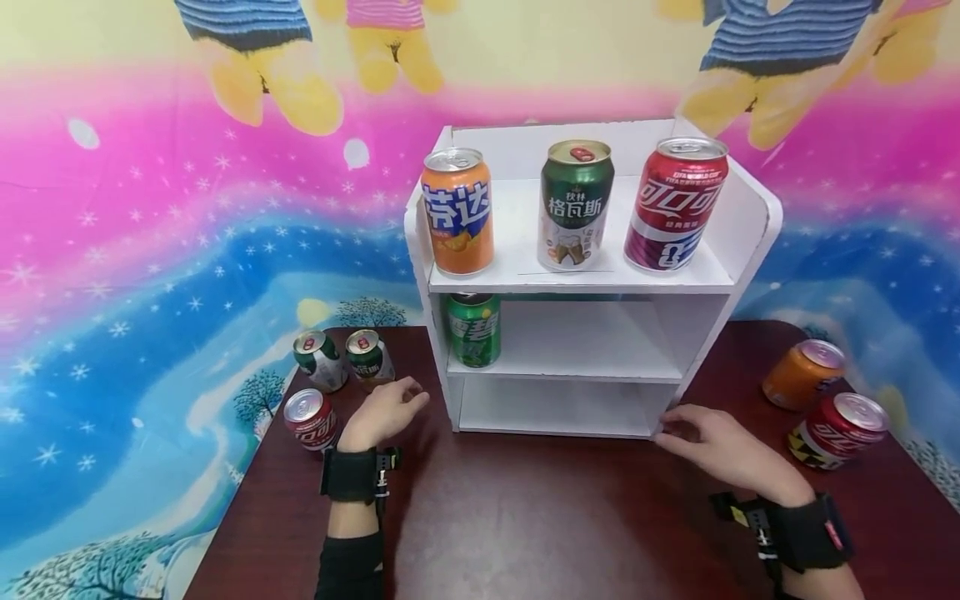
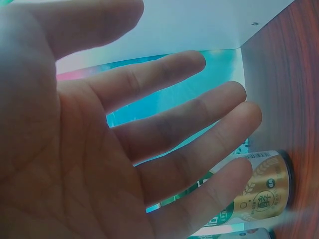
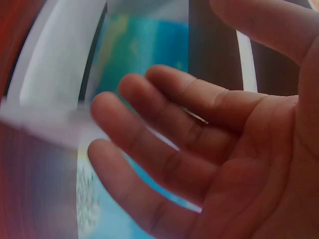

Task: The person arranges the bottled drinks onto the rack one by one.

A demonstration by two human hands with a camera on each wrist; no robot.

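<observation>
My left hand [image 1: 384, 412] is over the table, just in front of a green-and-white kvass can [image 1: 367, 358], holding nothing. In the left wrist view its fingers are spread and nearly straight, with a kvass can [image 2: 264, 191] behind them. A second kvass can [image 1: 321, 360] and a red cola can [image 1: 312, 419] stand by that hand. My right hand [image 1: 727, 450] is near the lower right corner of the white shelf [image 1: 555, 407]; whether it touches cannot be told. Loosely bent, its fingers [image 3: 149, 144] hold nothing. Beyond it stand an orange can [image 1: 798, 375] and a red cola can [image 1: 832, 433].
On the shelf's top board stand an orange soda can [image 1: 457, 212], a green kvass can [image 1: 574, 208] and a red cola can [image 1: 675, 204]. A green soda can [image 1: 475, 332] occupies the middle level's left end. A patterned cloth [image 1: 150, 250] hangs behind the dark table [image 1: 525, 517].
</observation>
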